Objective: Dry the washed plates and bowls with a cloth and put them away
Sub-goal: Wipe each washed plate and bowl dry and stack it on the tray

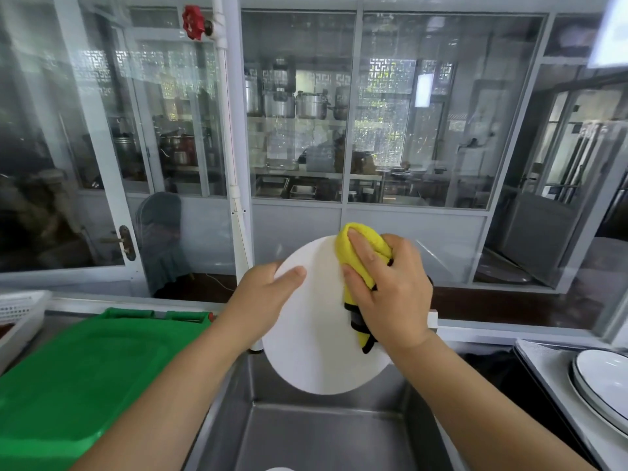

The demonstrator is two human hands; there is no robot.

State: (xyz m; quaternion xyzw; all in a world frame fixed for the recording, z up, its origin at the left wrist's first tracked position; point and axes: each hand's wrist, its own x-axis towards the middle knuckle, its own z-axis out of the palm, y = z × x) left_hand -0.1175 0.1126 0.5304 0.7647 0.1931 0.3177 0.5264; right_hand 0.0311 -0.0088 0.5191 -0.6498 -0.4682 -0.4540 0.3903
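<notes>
Plate (316, 334), round, smooth and white, held upright over a steel sink (306, 436) at centre. The left hand (261, 300) grips its left rim, thumb curled across the face. The right hand (390, 290) presses a fuzzy yellow cloth (360, 246) with black trim against the plate's upper right, fingers nearly straight. Stacked dark-rimmed white plates (601, 382) sit on the table at right; a green plastic lid (85, 368) lies left.

A: What hides behind the white plate (316, 321)?
B: The left hand's (263, 297) fingers, only its thumb shows.
A: And the stacked plates (601, 385) on the right?
B: Cut off by the edge, like the white basket (20, 311) left.
</notes>
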